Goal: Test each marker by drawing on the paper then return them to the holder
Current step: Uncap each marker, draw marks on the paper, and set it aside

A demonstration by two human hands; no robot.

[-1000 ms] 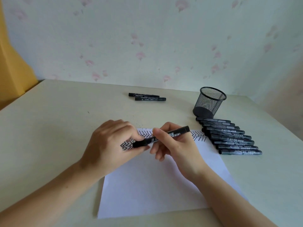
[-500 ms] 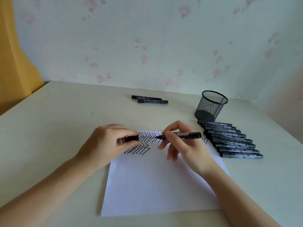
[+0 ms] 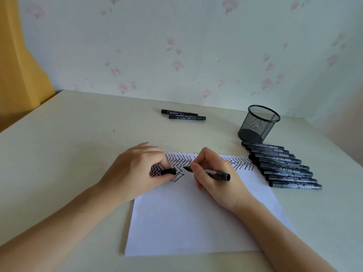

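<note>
Marker (image 3: 208,172) is pinched mid-barrel by right hand (image 3: 214,177), cap (image 3: 168,171) clamped in left hand (image 3: 137,171); light, stiff, smooth plastic w/ wet tip, best gripped near tip, frame centre.

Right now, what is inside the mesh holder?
Nothing shows inside the mesh holder: through the mesh only its dark bottom is visible, with no marker standing in it. The row of markers lies on the table beside it; the base's far inner side is hidden.

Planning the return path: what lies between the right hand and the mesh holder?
Head view: between the right hand and holder, only zigzag-marked paper and bare table.
</note>
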